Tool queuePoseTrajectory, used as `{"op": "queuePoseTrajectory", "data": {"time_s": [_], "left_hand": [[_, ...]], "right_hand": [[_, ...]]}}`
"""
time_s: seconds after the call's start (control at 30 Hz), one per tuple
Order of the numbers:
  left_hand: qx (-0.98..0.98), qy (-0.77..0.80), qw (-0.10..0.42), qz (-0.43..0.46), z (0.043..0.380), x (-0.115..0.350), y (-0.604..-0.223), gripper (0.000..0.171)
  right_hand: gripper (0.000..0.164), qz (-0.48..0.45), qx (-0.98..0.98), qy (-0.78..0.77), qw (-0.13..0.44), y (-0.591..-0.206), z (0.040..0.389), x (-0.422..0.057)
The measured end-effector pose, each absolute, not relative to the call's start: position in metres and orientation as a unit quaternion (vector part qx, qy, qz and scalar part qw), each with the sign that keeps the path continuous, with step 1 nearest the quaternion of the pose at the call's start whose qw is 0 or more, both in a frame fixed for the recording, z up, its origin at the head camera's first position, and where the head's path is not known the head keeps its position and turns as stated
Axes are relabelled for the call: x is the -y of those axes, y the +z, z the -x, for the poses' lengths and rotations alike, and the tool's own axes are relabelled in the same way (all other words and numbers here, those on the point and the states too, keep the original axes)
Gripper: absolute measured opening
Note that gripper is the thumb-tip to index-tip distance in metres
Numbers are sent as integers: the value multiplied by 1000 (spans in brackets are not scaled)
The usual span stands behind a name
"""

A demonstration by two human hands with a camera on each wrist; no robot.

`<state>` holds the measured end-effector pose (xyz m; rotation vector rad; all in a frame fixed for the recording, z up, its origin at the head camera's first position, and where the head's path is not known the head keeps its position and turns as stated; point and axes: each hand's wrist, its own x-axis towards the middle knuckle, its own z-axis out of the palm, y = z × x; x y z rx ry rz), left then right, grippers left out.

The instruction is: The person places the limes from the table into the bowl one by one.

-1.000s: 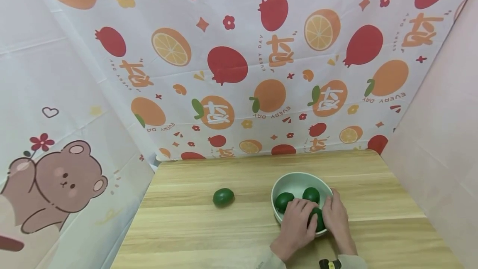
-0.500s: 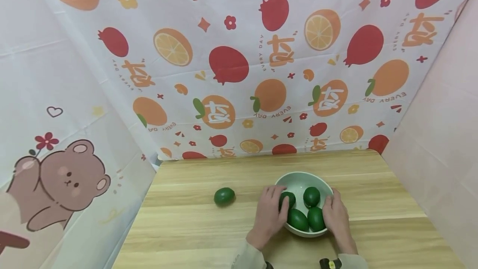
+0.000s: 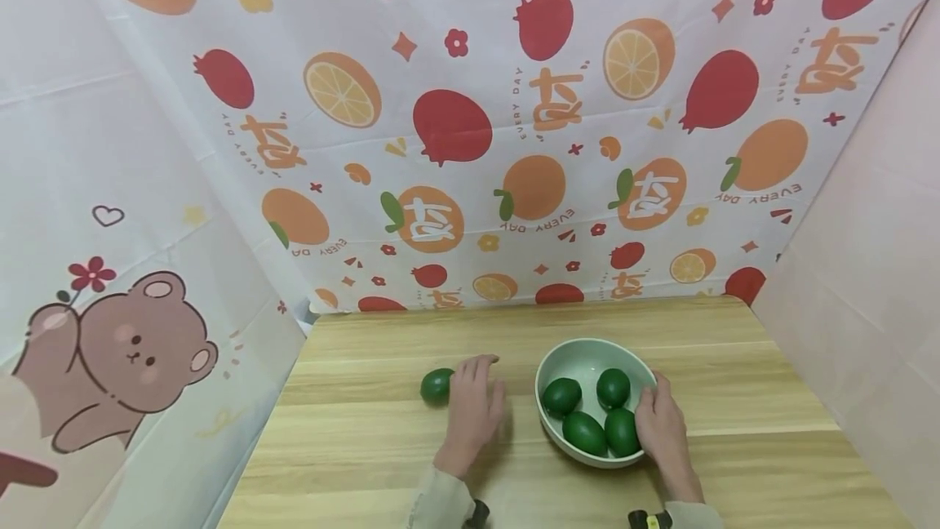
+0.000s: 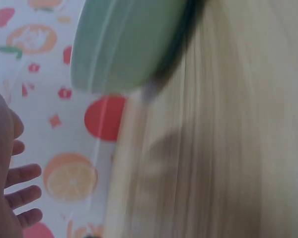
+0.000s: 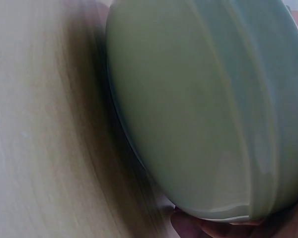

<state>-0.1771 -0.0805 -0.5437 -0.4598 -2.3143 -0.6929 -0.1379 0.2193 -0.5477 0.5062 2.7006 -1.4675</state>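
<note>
A pale green bowl (image 3: 587, 355) stands on the table at right of centre in the head view, with several dark green oval fruits (image 3: 584, 433) inside. My right hand (image 3: 661, 423) grips its right side at the rim; in the right wrist view the fingertips (image 5: 188, 224) curl against the bowl's wall (image 5: 188, 109). To the left, my left hand (image 3: 473, 406) is over the table beside a single green fruit (image 3: 436, 387), overlapping its right edge in this view. Its fingers (image 4: 24, 173) are relaxed and apart, with nothing between them.
The light wooden table (image 3: 352, 464) ends at a fruit-printed cloth (image 3: 455, 211) at the back. A cloth with a bear print (image 3: 139, 349) hangs on the left, and a plain pale one (image 3: 866, 284) on the right.
My left hand has let go of a fruit in the bowl, come out over the rim and moved left to the lone fruit. The right hand has stayed on the bowl.
</note>
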Motion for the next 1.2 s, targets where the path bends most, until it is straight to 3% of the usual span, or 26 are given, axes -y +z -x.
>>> {"op": "queuePoseTrajectory", "data": {"time_s": [0.23, 0.63, 1.2], "left_hand": [[916, -227, 300, 141, 188, 117, -551, 31], [960, -200, 174, 85, 190, 150, -561, 35], [965, -174, 181, 73, 185, 156, -562, 40]], "right_hand": [[59, -164, -867, -470, 20, -548, 137, -220], [60, -171, -863, -476, 24, -548, 135, -220], [61, -168, -865, -473, 24, -548, 140, -220]]}}
